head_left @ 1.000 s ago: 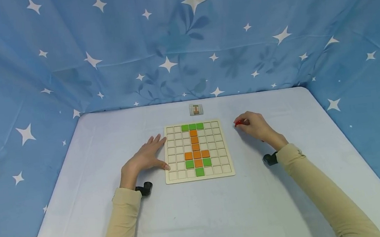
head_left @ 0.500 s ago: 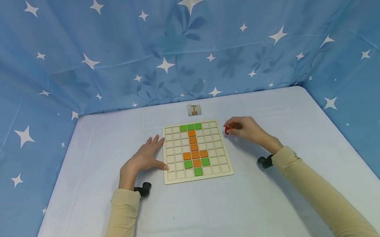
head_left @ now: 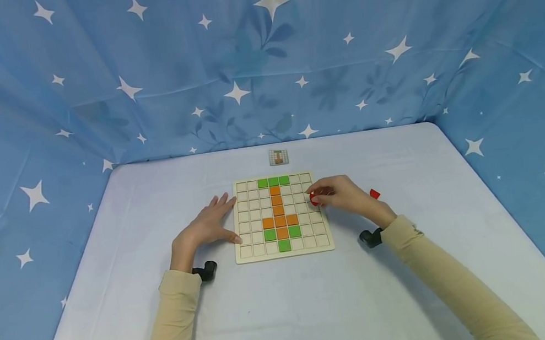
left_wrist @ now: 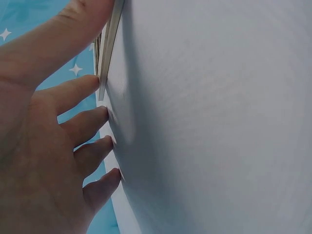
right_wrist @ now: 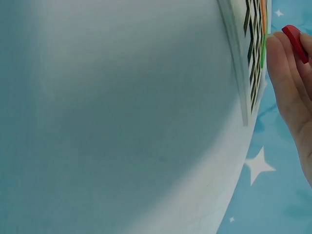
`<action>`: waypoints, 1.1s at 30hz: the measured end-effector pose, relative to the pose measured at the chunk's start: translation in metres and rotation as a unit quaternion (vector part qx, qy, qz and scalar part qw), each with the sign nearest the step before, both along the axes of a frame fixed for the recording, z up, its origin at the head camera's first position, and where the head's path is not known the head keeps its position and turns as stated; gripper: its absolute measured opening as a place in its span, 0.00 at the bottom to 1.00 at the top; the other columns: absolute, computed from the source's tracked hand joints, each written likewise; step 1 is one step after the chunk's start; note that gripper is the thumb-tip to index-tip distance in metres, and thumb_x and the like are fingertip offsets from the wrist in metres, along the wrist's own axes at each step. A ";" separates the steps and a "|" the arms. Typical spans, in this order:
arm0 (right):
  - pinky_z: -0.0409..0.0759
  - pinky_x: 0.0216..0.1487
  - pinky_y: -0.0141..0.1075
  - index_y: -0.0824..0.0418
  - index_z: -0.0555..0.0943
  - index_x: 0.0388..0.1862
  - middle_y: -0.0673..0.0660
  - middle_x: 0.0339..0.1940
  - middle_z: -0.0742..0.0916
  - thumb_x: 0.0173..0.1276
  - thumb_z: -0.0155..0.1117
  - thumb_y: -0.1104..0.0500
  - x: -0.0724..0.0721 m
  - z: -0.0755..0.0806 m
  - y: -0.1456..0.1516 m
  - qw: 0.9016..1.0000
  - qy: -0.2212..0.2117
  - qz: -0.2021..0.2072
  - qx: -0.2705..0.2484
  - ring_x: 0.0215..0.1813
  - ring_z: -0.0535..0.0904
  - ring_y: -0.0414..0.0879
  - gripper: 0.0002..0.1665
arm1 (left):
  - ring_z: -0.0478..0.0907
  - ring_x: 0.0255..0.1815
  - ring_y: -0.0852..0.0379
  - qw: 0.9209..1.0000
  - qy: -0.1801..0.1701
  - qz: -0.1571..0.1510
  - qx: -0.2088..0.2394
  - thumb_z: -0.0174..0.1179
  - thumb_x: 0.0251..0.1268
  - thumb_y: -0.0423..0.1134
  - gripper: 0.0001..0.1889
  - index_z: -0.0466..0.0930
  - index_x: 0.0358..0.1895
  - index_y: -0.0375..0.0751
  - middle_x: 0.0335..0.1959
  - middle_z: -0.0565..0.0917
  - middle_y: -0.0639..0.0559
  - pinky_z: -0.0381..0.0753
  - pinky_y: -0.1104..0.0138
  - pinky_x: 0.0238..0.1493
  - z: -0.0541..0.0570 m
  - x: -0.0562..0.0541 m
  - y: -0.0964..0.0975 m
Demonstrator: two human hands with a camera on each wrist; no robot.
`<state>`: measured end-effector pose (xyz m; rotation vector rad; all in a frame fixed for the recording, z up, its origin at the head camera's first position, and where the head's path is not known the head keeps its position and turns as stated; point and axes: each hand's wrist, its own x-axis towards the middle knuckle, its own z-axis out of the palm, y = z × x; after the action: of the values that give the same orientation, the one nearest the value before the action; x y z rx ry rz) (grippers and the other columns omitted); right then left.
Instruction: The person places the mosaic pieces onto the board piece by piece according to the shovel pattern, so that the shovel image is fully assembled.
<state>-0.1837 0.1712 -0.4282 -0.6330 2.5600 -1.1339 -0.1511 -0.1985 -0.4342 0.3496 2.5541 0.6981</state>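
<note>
A square grid board [head_left: 256,252] lies on the table with green tiles [head_left: 274,182] and orange tiles [head_left: 277,201] set in its cells. My left hand [head_left: 207,224] rests at the board's left edge, thumb and fingers spread and touching it. In the head view my right hand [head_left: 342,195] is over the board's right edge, pinching a red tile [head_left: 312,198] between thumb and fingers. The right wrist view shows that red tile [right_wrist: 295,43] at the fingertips. Another red tile [head_left: 375,194] lies on the table beside the right hand.
A small card [head_left: 278,157] with a grid pattern lies behind the board. The white table [head_left: 287,307] runs back to a blue star-patterned curtain [head_left: 172,119]. Black wrist cameras [head_left: 370,238] are worn on both wrists.
My right hand has moved left and nearer, from beside the board to over its right edge, carrying the red tile. The other red tile has come into sight. My left hand stays put.
</note>
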 end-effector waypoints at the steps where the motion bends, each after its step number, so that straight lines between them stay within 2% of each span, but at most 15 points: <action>1: 0.88 0.40 0.36 0.66 0.86 0.56 0.61 0.44 0.90 0.72 0.65 0.67 0.001 0.000 -0.001 1.000 -0.002 0.001 0.000 0.35 0.87 0.47 0.15 | 0.34 0.86 0.37 1.000 0.000 0.000 0.000 0.80 0.51 0.51 0.61 0.49 0.84 0.42 0.86 0.42 0.40 0.39 0.41 0.84 0.000 0.000 0.000; 11: 0.87 0.50 0.39 0.64 0.87 0.52 0.55 0.43 0.91 0.71 0.67 0.66 0.008 0.005 -0.015 0.999 -0.015 0.031 -0.008 0.43 0.87 0.45 0.12 | 0.34 0.86 0.37 1.000 -0.001 0.000 0.005 0.80 0.51 0.51 0.61 0.49 0.84 0.42 0.86 0.42 0.40 0.38 0.42 0.84 0.001 0.001 0.000; 19: 0.88 0.54 0.40 0.63 0.88 0.51 0.54 0.45 0.91 0.71 0.68 0.65 0.013 0.009 -0.026 0.998 -0.007 0.058 -0.009 0.44 0.87 0.44 0.11 | 0.34 0.86 0.37 1.000 -0.001 0.000 0.007 0.80 0.51 0.50 0.61 0.49 0.84 0.42 0.86 0.42 0.40 0.38 0.42 0.84 0.002 0.001 0.000; 27: 0.88 0.52 0.36 0.64 0.88 0.50 0.54 0.45 0.91 0.72 0.68 0.65 0.018 0.011 -0.040 0.996 -0.016 0.093 -0.008 0.42 0.87 0.42 0.10 | 0.34 0.86 0.37 1.000 -0.006 0.000 0.006 0.80 0.52 0.51 0.61 0.48 0.84 0.43 0.86 0.42 0.41 0.38 0.41 0.84 0.001 0.000 0.000; 33: 0.87 0.53 0.36 0.62 0.89 0.47 0.53 0.44 0.92 0.72 0.68 0.63 0.019 0.010 -0.050 0.991 0.004 0.131 0.009 0.42 0.85 0.41 0.08 | 0.34 0.86 0.38 1.000 -0.007 0.003 0.000 0.80 0.51 0.52 0.61 0.49 0.84 0.44 0.86 0.42 0.42 0.39 0.40 0.84 0.002 -0.001 -0.001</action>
<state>-0.1651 0.1208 -0.4186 -0.9386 2.4017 -1.0194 -0.1519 -0.1994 -0.4324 0.3345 2.5428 0.6996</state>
